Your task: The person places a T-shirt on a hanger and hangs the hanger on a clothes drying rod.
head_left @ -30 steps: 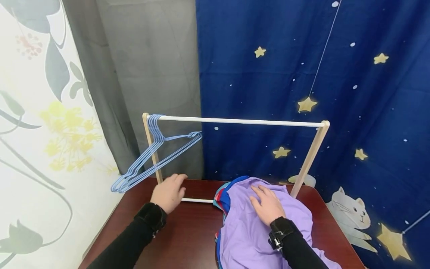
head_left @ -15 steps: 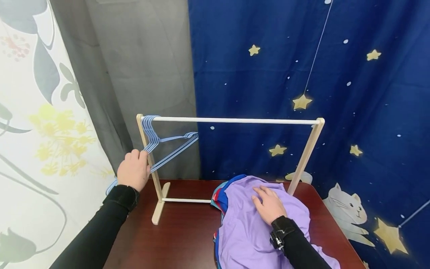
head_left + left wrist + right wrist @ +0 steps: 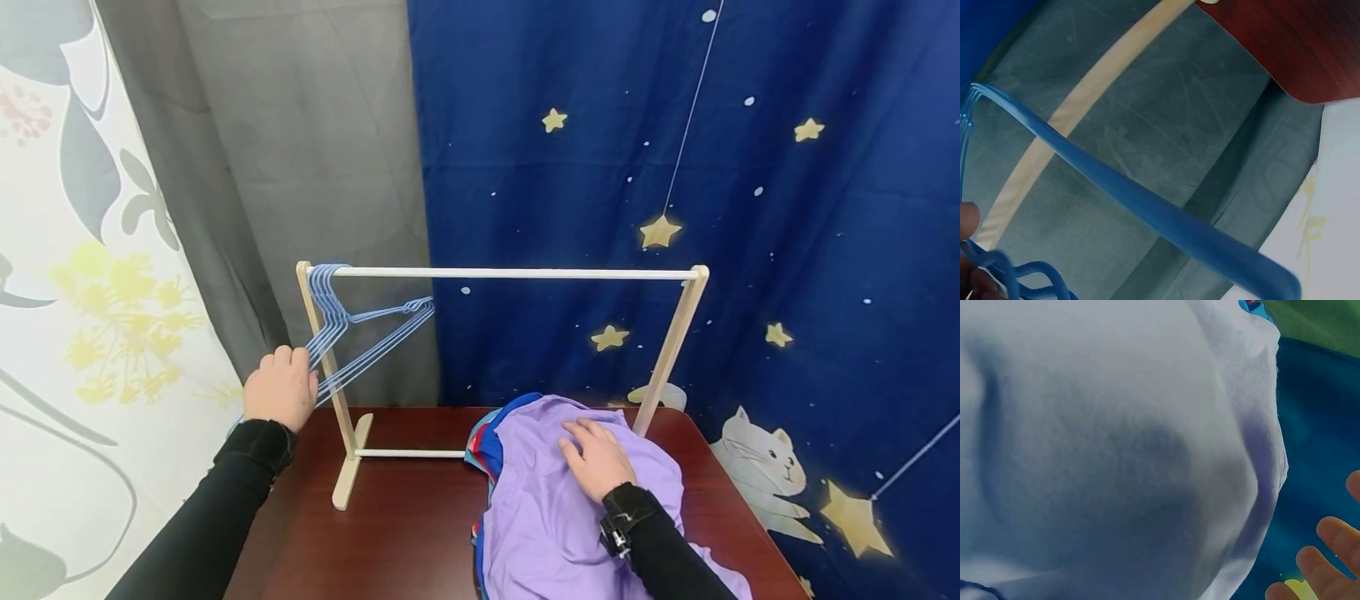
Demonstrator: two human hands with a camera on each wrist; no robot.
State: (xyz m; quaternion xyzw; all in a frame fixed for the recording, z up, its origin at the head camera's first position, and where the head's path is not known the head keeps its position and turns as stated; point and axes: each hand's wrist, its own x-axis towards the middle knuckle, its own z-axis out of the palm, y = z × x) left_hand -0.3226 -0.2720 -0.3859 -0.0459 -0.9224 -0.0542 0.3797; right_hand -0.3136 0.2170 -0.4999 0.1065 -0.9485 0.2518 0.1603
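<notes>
Several blue clothes hangers [image 3: 375, 354] hang bunched at the left end of the rack's white rail [image 3: 517, 273]. My left hand [image 3: 281, 388] grips their near side, hiding part of it. In the left wrist view a thumb [image 3: 969, 219] and curled fingers show at the hangers' [image 3: 1141, 200] notched part. Toward the right of the table lies a lavender garment [image 3: 540, 517], spread over a stack of other clothes. My right hand [image 3: 597, 458] rests on its upper part with fingers loosely extended. The right wrist view shows the garment's fabric [image 3: 1116, 425] and several spread fingertips [image 3: 1329, 556].
The wooden rack's left foot [image 3: 351, 462] and right post [image 3: 671, 350] stand on the dark red table [image 3: 390, 533]. Blue and red clothes [image 3: 491, 442] peek out under the lavender one. Grey [image 3: 315, 167] and star-patterned blue curtains [image 3: 600, 192] hang behind; a floral curtain [image 3: 120, 417] borders the left.
My left hand has moved left from above the table to the hangers and now grips them. My right hand has stayed on the lavender garment. The head view has shifted slightly.
</notes>
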